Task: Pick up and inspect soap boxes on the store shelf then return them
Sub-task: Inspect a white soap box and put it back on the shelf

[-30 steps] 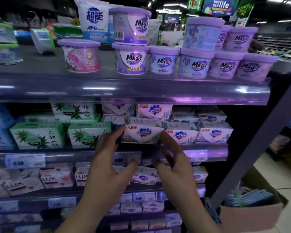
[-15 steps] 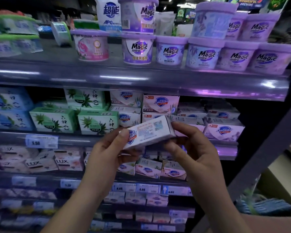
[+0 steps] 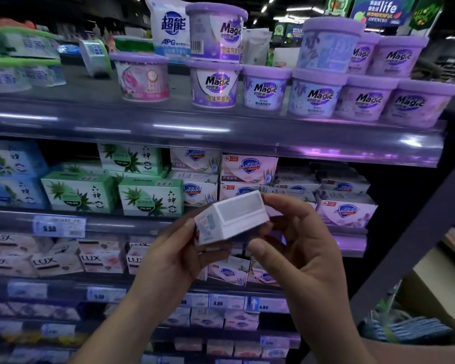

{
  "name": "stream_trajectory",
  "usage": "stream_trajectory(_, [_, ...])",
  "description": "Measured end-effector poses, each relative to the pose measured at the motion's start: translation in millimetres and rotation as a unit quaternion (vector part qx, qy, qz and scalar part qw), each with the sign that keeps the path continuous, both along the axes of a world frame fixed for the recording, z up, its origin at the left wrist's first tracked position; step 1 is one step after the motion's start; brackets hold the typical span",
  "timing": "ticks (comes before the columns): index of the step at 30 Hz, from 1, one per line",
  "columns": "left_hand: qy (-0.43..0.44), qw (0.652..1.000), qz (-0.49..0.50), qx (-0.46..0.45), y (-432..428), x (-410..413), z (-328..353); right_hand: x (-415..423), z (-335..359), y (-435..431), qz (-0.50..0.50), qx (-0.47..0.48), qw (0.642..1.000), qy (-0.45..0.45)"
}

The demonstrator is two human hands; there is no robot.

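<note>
Status: pick-up done, inspection under way, return outstanding. One white soap box (image 3: 231, 218) is off the shelf (image 3: 132, 227) and held in the air just in front of the Safeguard stack (image 3: 248, 168), slightly below its front row. It is tilted so that a printed panel and one end face turn toward the camera; the print is too blurred to read. The left hand (image 3: 174, 261) grips the box's left end, fingers curled beneath and thumb against the end face. The right hand (image 3: 300, 245) pinches the right end, forefinger on the upper corner and thumb just under the bottom edge; whether the thumb presses cannot be confirmed. The slot the box belongs to, presumably in the stack's front row, is hidden behind it. Judged remaining: complete the look-over, set the box back into the stack, then repeat for further boxes, such as the green aloe boxes (image 3: 150, 197) left of the stack.
</note>
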State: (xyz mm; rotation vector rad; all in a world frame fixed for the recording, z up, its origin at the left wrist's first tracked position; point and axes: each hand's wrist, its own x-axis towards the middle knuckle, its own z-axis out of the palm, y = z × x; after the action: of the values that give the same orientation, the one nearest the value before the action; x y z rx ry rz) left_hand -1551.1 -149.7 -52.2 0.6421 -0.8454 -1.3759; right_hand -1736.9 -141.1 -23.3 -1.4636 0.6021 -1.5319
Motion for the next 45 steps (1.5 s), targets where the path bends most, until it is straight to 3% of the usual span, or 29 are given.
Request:
stream_trajectory(2, [-0.063,0.995,0.057,-0.050,3.4,4.4,5.0,1.0,-1.1,-2.8,-0.006,0.041,0.999,-0.014])
stream_trajectory(5, [-0.213,0.949,0.191,-0.135,9.3,10.7,16.0,8.2,-7.7,-9.0,0.016,0.155,0.987,-0.037])
stream_trajectory(8, [-0.241,0.928,0.198,-0.203,13.0,9.6,24.9,22.3,-16.1,-11.0,0.067,0.262,0.955,-0.125])
stream_trajectory(11, [-0.268,0.913,0.191,-0.242,14.4,6.3,30.5,35.0,-20.6,-9.7,0.112,0.299,0.931,-0.177])
stream_trajectory(15, [-0.296,0.903,0.197,-0.243,18.4,11.8,35.8,42.3,-21.1,-10.2,0.114,0.295,0.929,-0.194])
stream_trajectory(19, [-0.262,0.928,0.165,-0.207,16.8,22.8,33.0,40.7,-23.1,-15.9,0.041,0.221,0.953,-0.202])
stream_trajectory(23, [-0.252,0.947,0.144,-0.142,10.0,29.5,19.8,37.4,-18.6,-15.5,-0.041,0.087,0.991,-0.091])
stream_trajectory(27, [-0.280,0.941,0.127,-0.144,7.9,32.5,11.0,36.6,-14.4,-11.9,-0.053,0.009,0.998,-0.016])
stream_trajectory(33, [-0.272,0.931,0.186,-0.155,12.6,32.0,16.9,30.5,-5.4,-7.0,-0.074,0.058,0.995,-0.016])
stream_trajectory(36, [-0.297,0.925,0.214,-0.100,13.3,34.3,20.2,26.2,-5.1,-6.4,-0.092,0.105,0.990,-0.016])
stream_trajectory(40, [-0.236,0.953,0.189,-0.020,11.1,29.3,20.2,25.8,-6.2,-4.3,-0.087,0.151,0.984,-0.031])
stream_trajectory(45, [-0.221,0.956,0.190,-0.012,11.2,27.8,18.4,25.8,-5.8,-2.7,-0.086,0.174,0.981,-0.030])
